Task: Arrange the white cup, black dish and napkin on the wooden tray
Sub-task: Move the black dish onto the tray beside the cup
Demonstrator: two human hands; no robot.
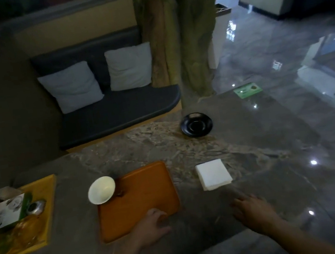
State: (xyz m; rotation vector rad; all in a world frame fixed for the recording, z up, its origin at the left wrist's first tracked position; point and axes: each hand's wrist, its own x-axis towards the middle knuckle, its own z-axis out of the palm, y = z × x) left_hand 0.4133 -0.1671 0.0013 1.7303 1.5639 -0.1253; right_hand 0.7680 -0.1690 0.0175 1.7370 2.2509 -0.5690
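Note:
A bare orange-brown wooden tray [137,199] lies on the stone table in front of me. My left hand [153,223] grips its near right corner, fingers curled over the edge. A white cup [101,190] stands at the tray's far left corner, just off its edge. To the right of the tray, a folded white napkin [213,174] lies on the table. A black dish [196,124] sits farther back, near the table's far edge. My right hand [251,208] hovers flat over the table below the napkin, fingers spread, holding nothing.
A yellow tray [47,189] at the left holds a white box, a green item, a metal piece and a clear bottle. A green card [247,90] lies at the far right of the table. A dark bench with two grey cushions and a tree trunk stand behind.

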